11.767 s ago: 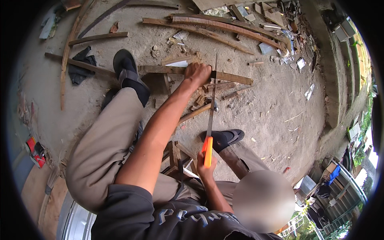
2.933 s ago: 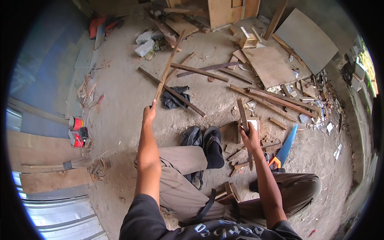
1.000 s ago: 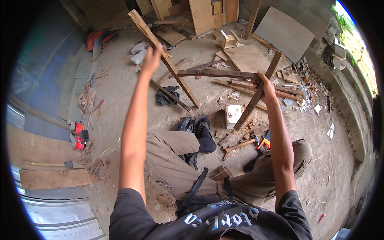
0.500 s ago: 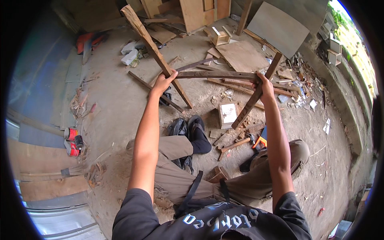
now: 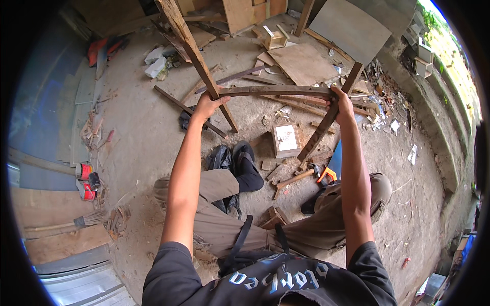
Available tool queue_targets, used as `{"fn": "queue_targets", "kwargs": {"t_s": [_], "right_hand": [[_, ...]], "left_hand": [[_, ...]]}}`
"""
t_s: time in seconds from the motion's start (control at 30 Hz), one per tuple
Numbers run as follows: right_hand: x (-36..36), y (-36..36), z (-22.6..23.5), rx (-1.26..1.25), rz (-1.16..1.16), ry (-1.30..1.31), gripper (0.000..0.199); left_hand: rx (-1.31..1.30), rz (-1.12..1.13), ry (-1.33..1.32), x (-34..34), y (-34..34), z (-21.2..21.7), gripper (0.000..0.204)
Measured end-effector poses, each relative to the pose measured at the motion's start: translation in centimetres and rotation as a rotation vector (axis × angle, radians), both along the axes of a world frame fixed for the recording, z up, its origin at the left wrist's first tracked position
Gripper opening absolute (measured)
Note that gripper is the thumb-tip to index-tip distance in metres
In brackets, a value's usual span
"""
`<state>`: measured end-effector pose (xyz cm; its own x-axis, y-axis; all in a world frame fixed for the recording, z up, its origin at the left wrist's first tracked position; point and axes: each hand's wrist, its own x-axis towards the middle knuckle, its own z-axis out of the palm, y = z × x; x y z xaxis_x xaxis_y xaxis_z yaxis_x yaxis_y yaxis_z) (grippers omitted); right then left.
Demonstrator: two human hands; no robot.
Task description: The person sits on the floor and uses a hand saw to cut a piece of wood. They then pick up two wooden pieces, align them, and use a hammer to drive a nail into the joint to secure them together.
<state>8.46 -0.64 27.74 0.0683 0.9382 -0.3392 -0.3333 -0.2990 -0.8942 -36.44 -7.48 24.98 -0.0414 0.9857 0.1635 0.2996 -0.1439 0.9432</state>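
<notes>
Between both hands I hold up an H-shaped wooden frame made of old brown battens. My left hand (image 5: 206,106) is wrapped round the joint where the long left batten (image 5: 193,51) meets the crossbar (image 5: 275,91). Closed round the other joint, my right hand (image 5: 343,106) grips where the crossbar meets the shorter right batten (image 5: 320,131). Both side battens slant, their lower ends coming toward me. Below the frame, a small wooden box (image 5: 287,139) with a white top stands on the floor. A hammer (image 5: 298,181) lies nearer my legs, beside an orange-handled saw (image 5: 327,173).
Loose battens (image 5: 189,111) and a plywood sheet (image 5: 303,64) lie beyond the frame. Red cans (image 5: 86,172) and a broom (image 5: 91,219) are at the left. Scraps and debris (image 5: 390,102) line the concrete step (image 5: 434,137) at the right.
The view has shifted slightly, so the floor things appear further left and higher. My hands keep the same grip, and the frame has moved a little to the right over the floor.
</notes>
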Motion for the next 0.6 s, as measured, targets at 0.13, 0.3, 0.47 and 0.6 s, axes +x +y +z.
{"fn": "queue_targets", "kwargs": {"t_s": [0.13,0.3,0.47,0.6], "right_hand": [[-0.1,-0.3,-0.4,0.074,0.035,0.044,0.029],[-1.2,-1.2,-0.1,0.165,0.062,-0.03,0.032],[-1.5,-1.2,0.3,0.161,0.058,-0.02,0.031],[-1.7,-1.5,0.4,0.169,0.049,-0.004,0.029]], "left_hand": [[-0.008,-0.012,-0.049,-0.3,0.1,0.3,0.049],[-0.032,-0.05,-0.1,-1.7,0.1,0.4,0.046],[-0.102,-0.064,-0.04,-2.4,0.0,0.9,0.052],[-0.028,-0.016,0.079,-2.3,0.0,0.7,0.056]]}}
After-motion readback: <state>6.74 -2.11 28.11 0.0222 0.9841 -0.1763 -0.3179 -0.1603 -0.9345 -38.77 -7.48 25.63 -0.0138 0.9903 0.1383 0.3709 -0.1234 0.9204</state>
